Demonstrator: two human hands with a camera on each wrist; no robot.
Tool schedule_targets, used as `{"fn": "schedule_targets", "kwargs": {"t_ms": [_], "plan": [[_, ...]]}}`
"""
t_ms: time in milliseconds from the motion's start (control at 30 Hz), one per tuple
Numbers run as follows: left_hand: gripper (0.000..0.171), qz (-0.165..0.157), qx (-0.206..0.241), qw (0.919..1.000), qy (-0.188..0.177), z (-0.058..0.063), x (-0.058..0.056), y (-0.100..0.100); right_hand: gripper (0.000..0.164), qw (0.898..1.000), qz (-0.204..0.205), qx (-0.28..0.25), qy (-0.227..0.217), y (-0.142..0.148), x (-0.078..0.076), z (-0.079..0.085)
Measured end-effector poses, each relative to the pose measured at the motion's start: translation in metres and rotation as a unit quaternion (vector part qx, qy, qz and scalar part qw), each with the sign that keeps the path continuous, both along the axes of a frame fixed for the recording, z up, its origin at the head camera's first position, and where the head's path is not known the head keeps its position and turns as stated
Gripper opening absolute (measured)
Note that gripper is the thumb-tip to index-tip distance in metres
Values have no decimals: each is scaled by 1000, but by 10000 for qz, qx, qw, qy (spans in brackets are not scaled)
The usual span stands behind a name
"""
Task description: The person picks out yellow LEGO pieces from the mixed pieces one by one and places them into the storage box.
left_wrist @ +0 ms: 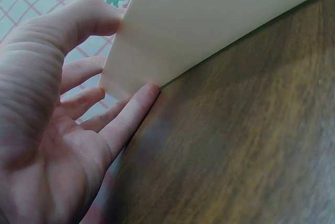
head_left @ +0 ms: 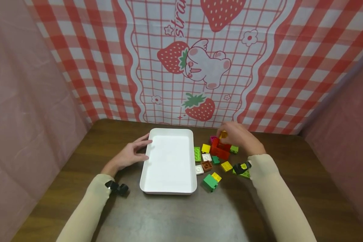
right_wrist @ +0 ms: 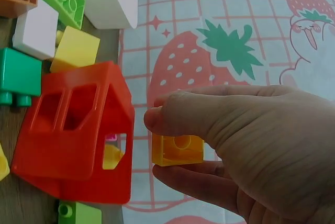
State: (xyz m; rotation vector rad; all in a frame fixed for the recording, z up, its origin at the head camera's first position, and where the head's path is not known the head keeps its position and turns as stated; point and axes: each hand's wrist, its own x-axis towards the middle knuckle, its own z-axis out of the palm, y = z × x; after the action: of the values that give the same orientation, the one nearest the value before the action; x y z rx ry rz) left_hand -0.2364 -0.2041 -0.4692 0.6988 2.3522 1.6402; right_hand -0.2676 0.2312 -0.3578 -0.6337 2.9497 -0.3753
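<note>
My left hand (head_left: 130, 154) rests at the left side of a white tray (head_left: 168, 194), its loosely extended fingers touching the rim. In the left wrist view, one fingertip (left_wrist: 152, 89) lies against the tray's outer wall, low near the wooden tabletop. Over at the right, my right hand (head_left: 237, 135) pinches a yellow-orange toy building block (right_wrist: 178, 150) between thumb and fingers, its hollow underside showing in the right wrist view. Close beside that block is a red hollow toy piece (right_wrist: 68, 130) with window-like openings. A magenta block (head_left: 213, 138) lies behind the red piece.
Several loose blocks lie right of the tray, among them a lime-green one (head_left: 197, 154), a white one (head_left: 206, 157) and a brown one (head_left: 207, 165). Nearer the front is a green block (head_left: 210, 182) next to a yellow one (head_left: 216, 177). A strawberry-print cloth (head_left: 199, 107) hangs behind the table.
</note>
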Motion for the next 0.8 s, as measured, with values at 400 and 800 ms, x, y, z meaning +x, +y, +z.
{"fn": "schedule_targets", "kwargs": {"t_ms": [400, 800], "plan": [[67, 8, 5, 10000, -61, 1, 1, 1, 18, 9997, 239, 46, 39, -20, -12, 0], [68, -52, 187, 9997, -148, 0, 0, 0, 17, 9990, 428, 63, 114, -39, -17, 2]]}}
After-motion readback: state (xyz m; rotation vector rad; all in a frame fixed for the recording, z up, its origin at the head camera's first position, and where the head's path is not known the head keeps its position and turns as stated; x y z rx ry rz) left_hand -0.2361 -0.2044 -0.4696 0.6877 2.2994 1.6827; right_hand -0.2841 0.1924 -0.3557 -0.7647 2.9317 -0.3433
